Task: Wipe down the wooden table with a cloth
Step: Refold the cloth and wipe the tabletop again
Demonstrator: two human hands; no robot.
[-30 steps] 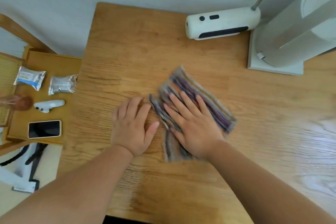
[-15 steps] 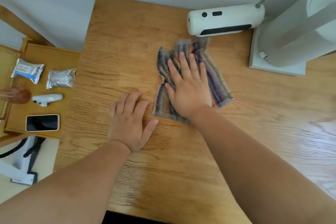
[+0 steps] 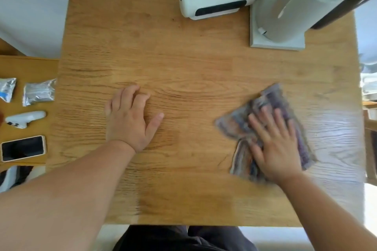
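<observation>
The wooden table (image 3: pixel 183 63) fills most of the view. A striped purple and grey cloth (image 3: pixel 240 161) lies crumpled on its right side, blurred by motion. My right hand (image 3: pixel 275 146) presses flat on the cloth with the fingers spread, covering its middle. My left hand (image 3: pixel 130 116) rests palm down on the bare wood left of centre, fingers slightly curled, holding nothing.
A white lamp head (image 3: pixel 216 0) and a white cylindrical appliance on a square base (image 3: pixel 285 26) stand at the table's far right. A lower side shelf on the left holds two foil packets (image 3: pixel 38 91), a small white device (image 3: pixel 24 119) and a phone (image 3: pixel 23 147).
My right hand has swept the cloth from the table's middle, near the lamp head, to the right side and nearer to me. The left hand stays planted on the wood.
</observation>
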